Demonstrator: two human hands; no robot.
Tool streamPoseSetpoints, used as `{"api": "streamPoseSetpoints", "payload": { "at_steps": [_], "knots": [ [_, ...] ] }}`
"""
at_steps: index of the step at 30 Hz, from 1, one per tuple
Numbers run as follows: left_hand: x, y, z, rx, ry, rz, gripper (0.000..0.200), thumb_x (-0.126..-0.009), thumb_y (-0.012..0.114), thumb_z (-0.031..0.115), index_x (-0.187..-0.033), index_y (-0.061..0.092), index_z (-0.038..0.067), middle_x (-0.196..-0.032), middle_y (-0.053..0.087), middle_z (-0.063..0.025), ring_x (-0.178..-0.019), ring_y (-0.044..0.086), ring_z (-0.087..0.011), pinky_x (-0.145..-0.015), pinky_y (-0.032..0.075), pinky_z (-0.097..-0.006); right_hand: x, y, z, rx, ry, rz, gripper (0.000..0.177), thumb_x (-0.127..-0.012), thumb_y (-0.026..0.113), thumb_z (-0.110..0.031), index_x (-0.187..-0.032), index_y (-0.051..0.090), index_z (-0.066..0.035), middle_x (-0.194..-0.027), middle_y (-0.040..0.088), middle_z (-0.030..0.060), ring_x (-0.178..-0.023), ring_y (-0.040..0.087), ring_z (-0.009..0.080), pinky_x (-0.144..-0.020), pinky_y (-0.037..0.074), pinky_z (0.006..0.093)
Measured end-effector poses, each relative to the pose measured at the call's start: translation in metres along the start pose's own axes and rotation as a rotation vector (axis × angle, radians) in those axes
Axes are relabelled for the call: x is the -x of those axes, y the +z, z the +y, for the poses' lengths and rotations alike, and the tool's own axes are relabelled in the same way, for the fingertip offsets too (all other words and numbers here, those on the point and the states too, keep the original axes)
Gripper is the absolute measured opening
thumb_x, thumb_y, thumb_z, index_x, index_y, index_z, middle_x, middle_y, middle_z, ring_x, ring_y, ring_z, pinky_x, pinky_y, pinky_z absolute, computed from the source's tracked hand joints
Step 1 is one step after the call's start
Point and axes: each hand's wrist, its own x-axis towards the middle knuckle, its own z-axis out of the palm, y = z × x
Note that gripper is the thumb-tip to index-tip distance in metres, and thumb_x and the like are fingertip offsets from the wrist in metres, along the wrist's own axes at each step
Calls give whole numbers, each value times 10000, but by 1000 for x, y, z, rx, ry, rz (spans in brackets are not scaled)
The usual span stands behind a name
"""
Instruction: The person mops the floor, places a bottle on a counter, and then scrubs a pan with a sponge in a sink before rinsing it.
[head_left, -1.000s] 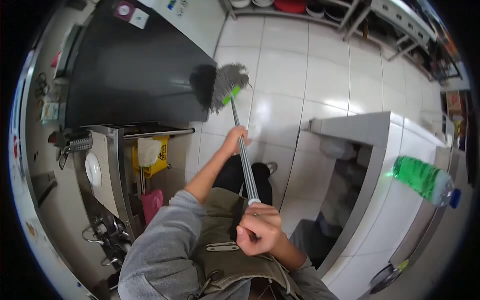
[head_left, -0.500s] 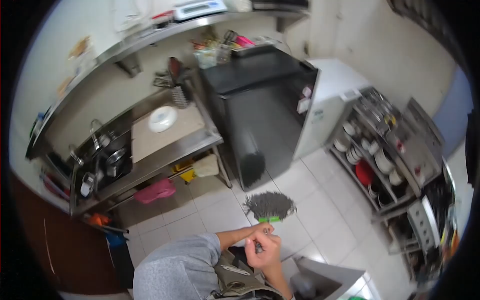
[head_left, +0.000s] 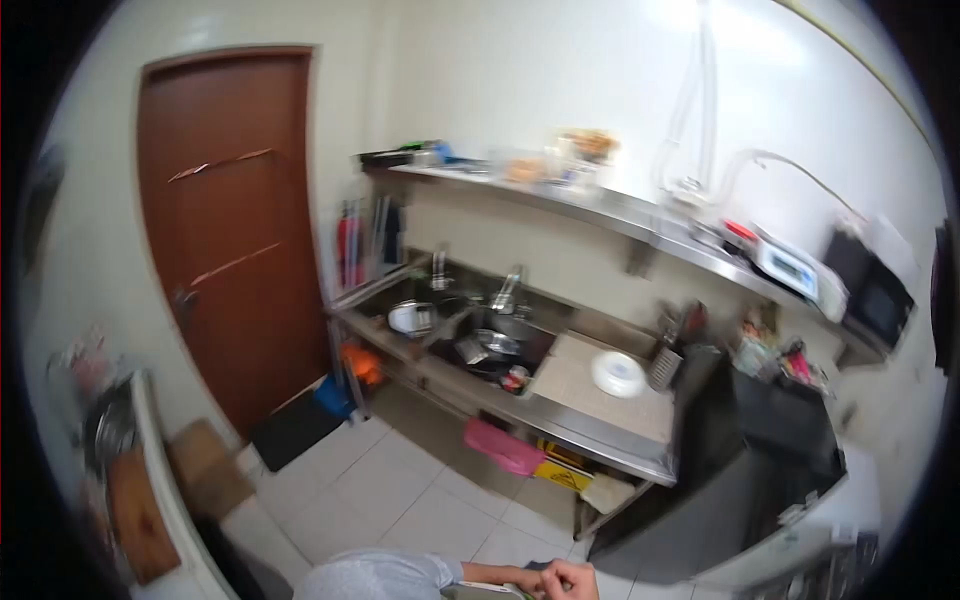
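Observation:
My left hand (head_left: pixel 524 578) is at the bottom edge of the view, at the end of a bare forearm below a grey sleeve (head_left: pixel 380 575). Right beside it, my right hand (head_left: pixel 570 581) is closed in a fist and partly cut off by the frame. Both hands are close together around the mop handle, which was visible half a second ago but is now mostly hidden by the fingers. The mop head is out of view. Nearest ahead of the hands are the white floor tiles (head_left: pixel 430 525) and the steel sink counter.
The steel sink counter (head_left: pixel 600 435) bears a white bowl (head_left: pixel 619 374) on a board. A pink cloth (head_left: pixel 503 447) and yellow sign (head_left: pixel 563 474) are beneath. A brown door (head_left: pixel 235 230) and dark mat (head_left: pixel 297 437) stand left; a black cabinet (head_left: pixel 700 510) stands right.
The view has swung left and up, bringing the door into sight and shifting the counter rightward. Both hands now appear lower in the frame, and the grey mop head has left the view.

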Motion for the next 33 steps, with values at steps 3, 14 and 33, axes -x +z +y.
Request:
{"api": "streamPoseSetpoints", "payload": {
  "at_steps": [3,14,33],
  "knots": [
    [36,-14,-15,-55,-1,116,119,-683,633,115,-684,527,61,-618,511,-35,-609,511,-127,-589,420,-296,-37,26,21,-22,-41,-138,253,-868,529,-129,-649,486,-11,-554,440,-4,-539,388,61,-455,322,243],
    [66,-3,-38,-33,-45,130,132,-646,641,101,-683,523,55,-628,519,-57,-605,520,-139,-590,427,-302,-25,45,7,-88,-13,-96,266,-870,535,-152,-646,478,-21,-529,417,-15,-504,371,68,-445,312,236],
    [60,28,-59,-111,112,201,141,-584,631,62,-659,511,47,-628,532,-105,-560,535,-207,-543,424,-338,1,-11,-47,407,-112,90,213,-682,670,-146,-858,581,-64,-854,610,90,-867,564,245,-780,411,379]
  ]
}}
